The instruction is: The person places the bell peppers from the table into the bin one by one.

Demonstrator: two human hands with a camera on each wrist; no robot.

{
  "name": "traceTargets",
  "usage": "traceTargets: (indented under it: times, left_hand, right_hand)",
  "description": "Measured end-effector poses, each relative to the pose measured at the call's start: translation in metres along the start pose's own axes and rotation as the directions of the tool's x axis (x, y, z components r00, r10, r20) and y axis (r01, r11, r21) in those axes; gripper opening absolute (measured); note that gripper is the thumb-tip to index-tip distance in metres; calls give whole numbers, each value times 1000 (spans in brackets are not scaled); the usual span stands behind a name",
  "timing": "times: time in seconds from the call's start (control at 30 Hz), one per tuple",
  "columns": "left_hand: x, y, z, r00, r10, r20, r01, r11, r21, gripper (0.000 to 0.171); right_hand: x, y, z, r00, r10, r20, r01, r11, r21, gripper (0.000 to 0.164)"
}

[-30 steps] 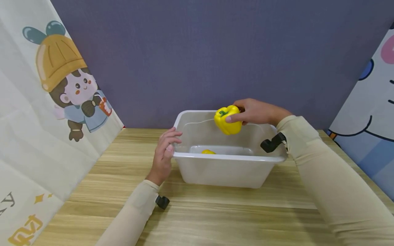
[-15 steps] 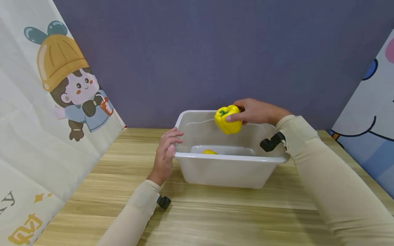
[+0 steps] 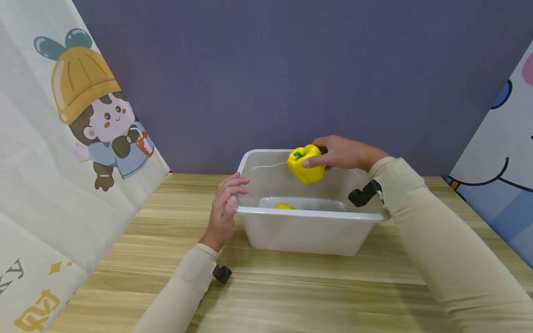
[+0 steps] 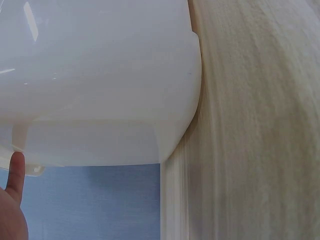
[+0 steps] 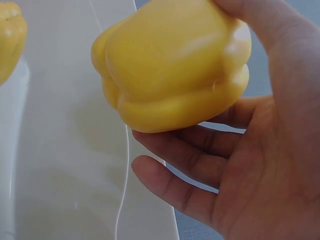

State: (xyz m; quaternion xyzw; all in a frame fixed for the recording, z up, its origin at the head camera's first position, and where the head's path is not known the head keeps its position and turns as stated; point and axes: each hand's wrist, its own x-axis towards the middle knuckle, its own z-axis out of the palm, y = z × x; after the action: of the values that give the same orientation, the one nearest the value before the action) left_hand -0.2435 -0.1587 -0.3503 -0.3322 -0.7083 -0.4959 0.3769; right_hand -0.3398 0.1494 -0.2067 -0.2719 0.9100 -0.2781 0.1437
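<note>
A yellow bell pepper with a green stem hangs above the inside of a white plastic tub. My right hand holds it between thumb and fingers. The right wrist view shows the held pepper close up, with two fingers below it. A second yellow pepper lies low in the tub, mostly hidden by the front wall. At the tub's left side, my left hand rests on the rim with fairly straight fingers. Only part of that hand shows in the left wrist view.
The tub stands on a wood-grain table, close to a blue-grey partition behind. A white cloth with a cartoon figure borders the left side. Another printed panel borders the right.
My right hand and the held pepper have shifted slightly down and left over the tub. The left hand stays at the rim.
</note>
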Motion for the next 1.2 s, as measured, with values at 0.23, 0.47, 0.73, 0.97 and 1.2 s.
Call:
traceTargets:
  times: [0.23,0.47,0.73,0.97,1.2]
  left_hand:
    - [0,0,0,1000,5,0,-5,1000,-3,34]
    - [0,0,-1,1000,10,-3,-10,1000,1,37]
    - [-1,1,-1,1000,12,-4,-12,1000,-2,35]
    - [-2,-1,-1,1000,16,-10,-17,1000,-8,31]
    - [-3,-2,-1,1000,19,-17,-19,1000,-17,30]
  right_hand:
    - [1,0,3,1000,3,-2,-3,1000,-2,65]
    - [1,-1,7,1000,1,4,-1,1000,2,66]
    - [1,-1,9,1000,4,4,-4,1000,-9,67]
    - [2,-2,11,1000,3,16,-3,1000,-2,65]
    - [2,-1,14,1000,-1,28,1,1000,-3,65]
